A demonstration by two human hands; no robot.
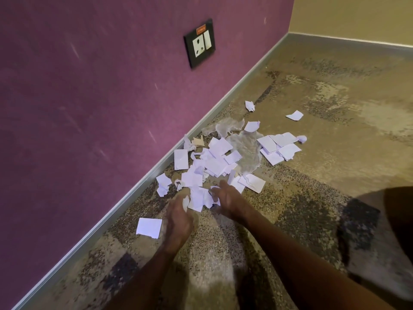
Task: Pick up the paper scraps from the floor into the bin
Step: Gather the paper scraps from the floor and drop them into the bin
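Several white paper scraps (214, 162) lie scattered on the patterned carpet beside the purple wall. A lone square scrap (149, 227) sits nearer to me on the left. My left hand (178, 218) reaches forward with its fingers against the left edge of a bunch of scraps (199, 200). My right hand (228, 200) is on the bunch's right side, fingers curled round some of the paper. Both hands are blurred. No bin is plainly visible.
Clear crumpled plastic film (245, 148) lies among the scraps. The wall skirting (134, 193) runs diagonally along the left. A wall socket (200, 43) is above. A dark rounded shape (400, 220) sits at the right edge; I cannot tell what it is.
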